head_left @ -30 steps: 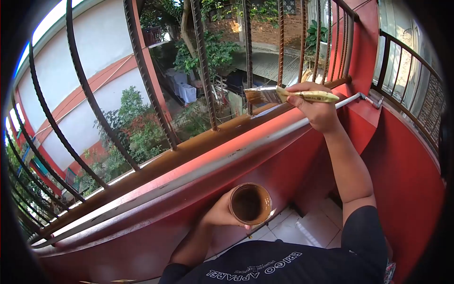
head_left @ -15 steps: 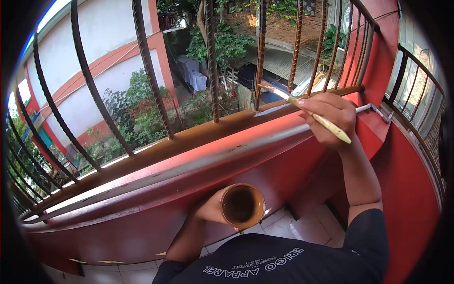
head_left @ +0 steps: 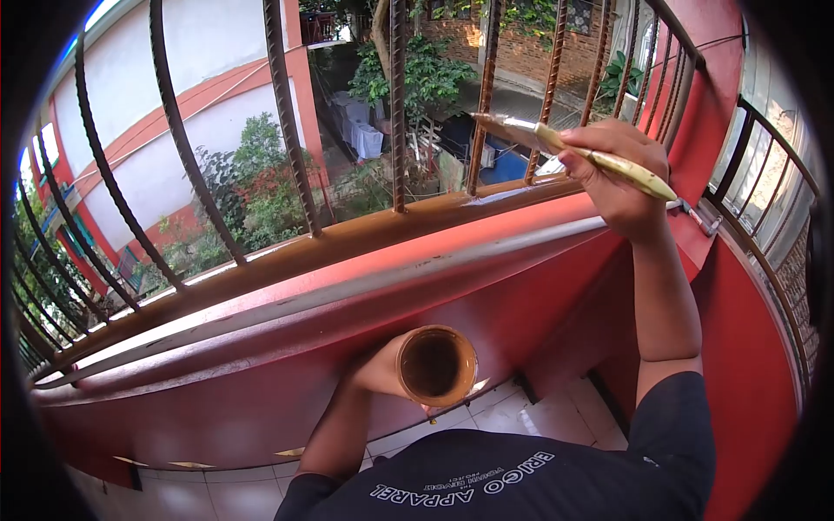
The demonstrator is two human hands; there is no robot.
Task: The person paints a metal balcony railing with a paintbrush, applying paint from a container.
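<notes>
Cream-handled flat paintbrush (head_left: 552, 138) is pointing left toward a rusty ribbed iron bar (head_left: 488, 52).
Right hand (head_left: 618, 174) is clenching it; left hand (head_left: 375, 372) is gripping a round brown paint tin (head_left: 437, 366) well below.

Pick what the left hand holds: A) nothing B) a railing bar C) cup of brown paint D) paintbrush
C: the left hand wraps around the cup, which has brown paint inside, while the right hand has the paintbrush.
</notes>
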